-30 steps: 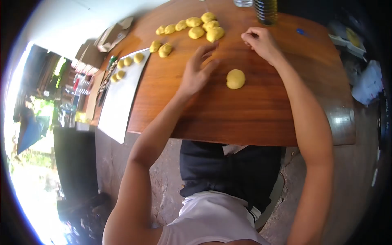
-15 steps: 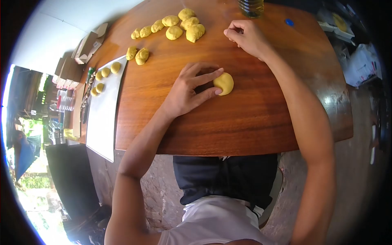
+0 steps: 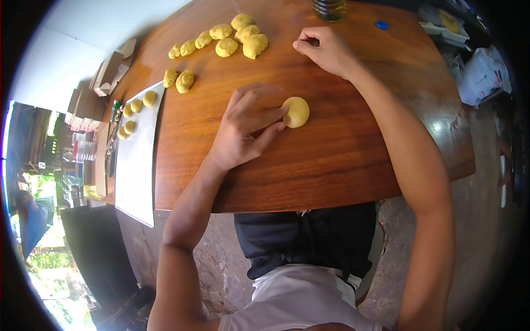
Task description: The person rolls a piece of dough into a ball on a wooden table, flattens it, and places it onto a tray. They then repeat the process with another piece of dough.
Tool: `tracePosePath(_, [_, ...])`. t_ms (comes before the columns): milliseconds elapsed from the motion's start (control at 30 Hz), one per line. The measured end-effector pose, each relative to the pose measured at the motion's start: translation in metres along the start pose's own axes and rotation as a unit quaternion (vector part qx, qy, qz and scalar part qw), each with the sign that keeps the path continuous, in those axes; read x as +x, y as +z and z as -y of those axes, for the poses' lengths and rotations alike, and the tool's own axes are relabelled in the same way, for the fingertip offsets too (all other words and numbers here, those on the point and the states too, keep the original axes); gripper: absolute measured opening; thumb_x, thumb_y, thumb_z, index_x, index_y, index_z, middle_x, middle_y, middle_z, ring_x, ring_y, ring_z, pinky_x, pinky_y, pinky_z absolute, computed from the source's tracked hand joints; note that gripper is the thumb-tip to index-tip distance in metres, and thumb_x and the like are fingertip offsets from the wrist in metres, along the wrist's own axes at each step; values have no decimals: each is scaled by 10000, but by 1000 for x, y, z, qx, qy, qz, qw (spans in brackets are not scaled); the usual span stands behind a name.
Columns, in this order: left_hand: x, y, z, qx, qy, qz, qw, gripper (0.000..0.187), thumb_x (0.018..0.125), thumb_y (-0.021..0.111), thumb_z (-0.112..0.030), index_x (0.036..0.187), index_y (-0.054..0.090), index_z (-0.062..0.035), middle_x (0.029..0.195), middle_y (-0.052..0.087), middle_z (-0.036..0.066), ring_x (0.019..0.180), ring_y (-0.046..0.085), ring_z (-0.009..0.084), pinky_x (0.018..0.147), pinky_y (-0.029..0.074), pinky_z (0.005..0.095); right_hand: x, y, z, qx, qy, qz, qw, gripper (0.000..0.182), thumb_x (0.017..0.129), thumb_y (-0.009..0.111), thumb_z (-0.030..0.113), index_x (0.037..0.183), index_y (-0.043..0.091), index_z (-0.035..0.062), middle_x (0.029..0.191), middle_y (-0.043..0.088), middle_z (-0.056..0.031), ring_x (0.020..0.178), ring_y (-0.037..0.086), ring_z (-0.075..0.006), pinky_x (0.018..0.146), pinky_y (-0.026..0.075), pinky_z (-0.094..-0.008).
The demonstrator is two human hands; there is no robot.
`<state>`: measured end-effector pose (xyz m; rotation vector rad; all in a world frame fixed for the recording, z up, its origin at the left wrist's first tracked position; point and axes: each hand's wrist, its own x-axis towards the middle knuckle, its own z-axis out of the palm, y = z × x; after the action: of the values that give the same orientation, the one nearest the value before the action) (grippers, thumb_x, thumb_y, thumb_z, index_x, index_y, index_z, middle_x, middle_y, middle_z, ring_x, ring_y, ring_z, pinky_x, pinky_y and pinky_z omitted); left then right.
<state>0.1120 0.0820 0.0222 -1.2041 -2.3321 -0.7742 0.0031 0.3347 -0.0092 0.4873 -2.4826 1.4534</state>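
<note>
A smooth, round yellow dough ball (image 3: 297, 112) sits on the brown wooden table (image 3: 309, 176) in front of me. My left hand (image 3: 248, 126) is at its left side, the thumb and index fingertips closed against the dough's edge, the other fingers lifted and a little blurred. Beyond the ball, to the right, my right hand (image 3: 326, 51) is held with curled fingers, the thumb against the index finger; nothing shows in it. Several rougher dough lumps (image 3: 226, 47) lie at the far left, with two more lumps (image 3: 185, 81) nearer the tray.
A pale metal tray (image 3: 135, 176) along the table's left side carries several small dough balls (image 3: 149, 99) at its far end. At the back stand a bottle (image 3: 329, 10) of yellowish liquid and a blue cap (image 3: 381, 25). Cardboard boxes (image 3: 106, 74) are at the left.
My left hand has shifted slightly left, its thumb and index drawing closer together at the dough ball's edge. My right hand stays curled. The whole view has turned a little.
</note>
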Motion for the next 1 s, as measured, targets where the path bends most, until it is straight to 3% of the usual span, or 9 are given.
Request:
tracePosePath(100, [-1, 2, -4, 44, 36, 46, 997, 266, 783, 798, -35, 1049, 804, -42, 1262, 678, 133, 1225, 582, 347, 1024, 496, 444, 0, 1, 1, -8, -4, -4, 1000, 260, 955, 675, 264, 896, 699, 12, 795, 699, -102, 727, 633, -219, 716, 496, -385])
tracePosePath(300, [-5, 5, -11, 65, 2, 15, 998, 269, 797, 770, -19, 1066, 779, -6, 1299, 668, 152, 1244, 580, 380, 1053, 490, 466, 0, 1, 0, -21, -27, -5, 999, 248, 939, 681, 266, 916, 716, 22, 839, 730, -123, 758, 677, -246, 714, 511, -389])
tracePosePath(433, [-5, 6, -18, 37, -11, 90, 995, 318, 841, 735, -22, 1144, 722, 73, 1394, 626, 189, 1285, 560, 413, 1091, 465, 479, -2, 2, 2, -29, -22, -17, 999, 243, 922, 687, 265, 916, 720, 24, 862, 744, -128, 776, 697, -260, 719, 524, -390])
tracePosePath(500, [-8, 7, -22, 41, -12, 102, 994, 331, 857, 719, -22, 1164, 701, 102, 1424, 608, 201, 1301, 550, 425, 1103, 454, 484, -3, 5, 0, -10, -34, -32, 999, 238, 962, 678, 229, 882, 694, 5, 727, 667, -61, 657, 578, -153, 652, 473, -348])
tracePosePath(633, [-14, 9, -30, 55, -57, 105, 991, 306, 906, 679, -33, 1161, 684, 136, 1457, 578, 227, 1337, 528, 434, 1126, 433, 482, 1, 7, -5, 6, -40, -34, 999, 240, 957, 674, 232, 881, 694, 5, 741, 682, -69, 668, 600, -156, 653, 481, -352])
tracePosePath(867, [-20, 8, -29, 68, -78, 118, 988, 298, 951, 640, -43, 1179, 674, 145, 1429, 582, 264, 1334, 534, 425, 1123, 432, 471, -3, 3, 4, -1, -25, -23, 999, 221, 937, 671, 220, 882, 693, 7, 772, 705, -114, 697, 652, -224, 673, 499, -384])
tracePosePath(1000, [-23, 9, -31, 46, -111, 94, 988, 261, 925, 670, -46, 1125, 700, 118, 1384, 614, 235, 1295, 562, 409, 1084, 467, 475, -5, 2, 6, -12, -40, -28, 999, 217, 930, 673, 211, 874, 684, 1, 774, 706, -129, 711, 665, -255, 686, 510, -398])
